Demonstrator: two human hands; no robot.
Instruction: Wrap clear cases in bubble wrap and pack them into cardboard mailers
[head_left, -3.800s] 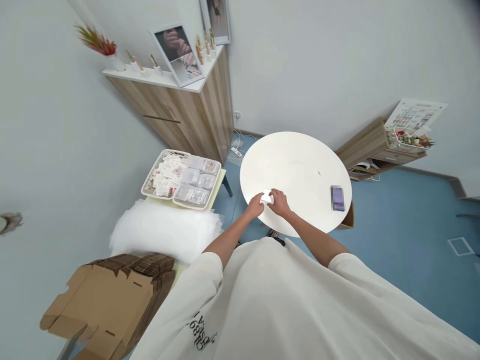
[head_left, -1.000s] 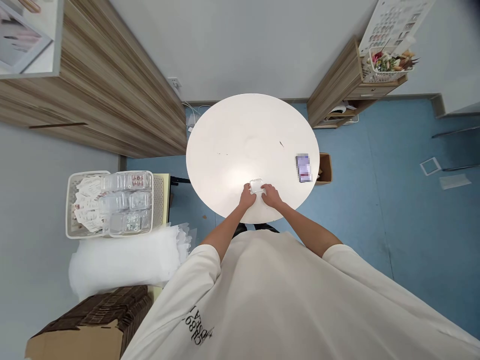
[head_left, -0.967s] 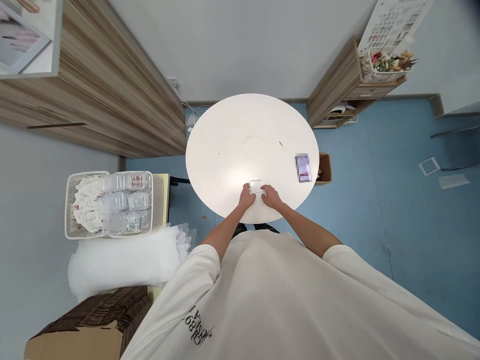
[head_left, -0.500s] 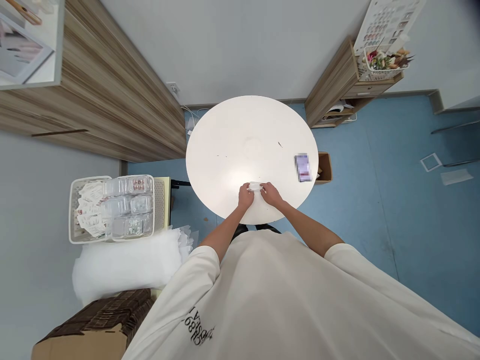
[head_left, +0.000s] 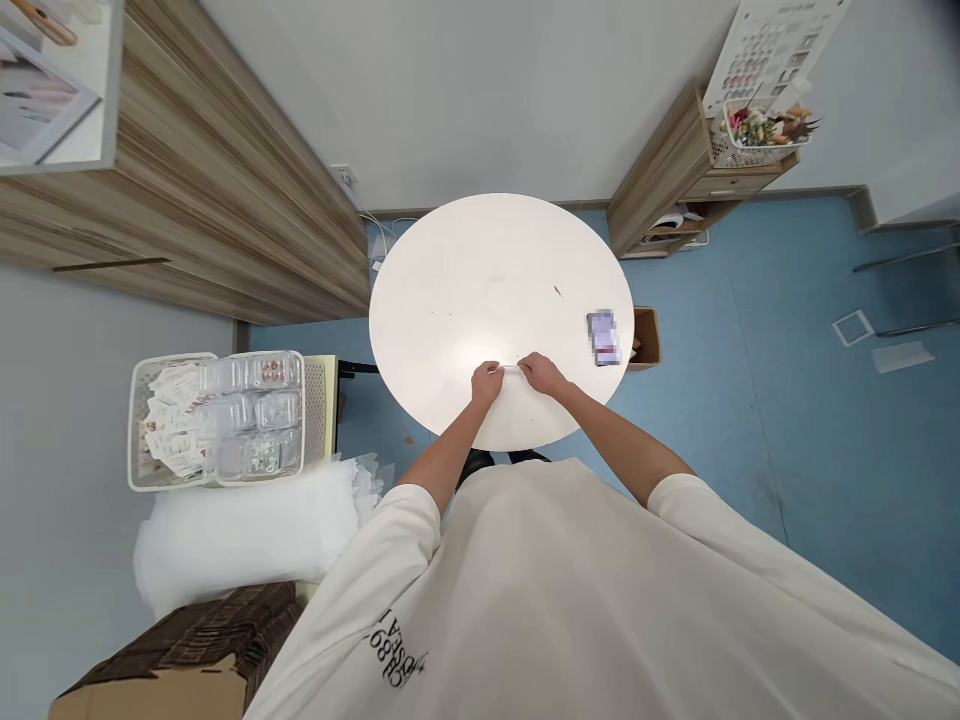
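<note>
plastic case (head_left: 511, 369), small and clear, shows almost edge-on, pinched between both hands. left hand (head_left: 487, 383) and right hand (head_left: 541, 374) close on it narrowly from either side, just above the near part of a round white table (head_left: 450, 290). ahead and right of the grip lies a blurred phone (head_left: 604, 338). left of the grip, past the table's edge, sits a basket (head_left: 132, 430) of clear boxes (head_left: 251, 372) and paper packets (head_left: 169, 420), with bubble wrap (head_left: 240, 540) and flattened cardboard (head_left: 187, 650) nearer the body.
</note>
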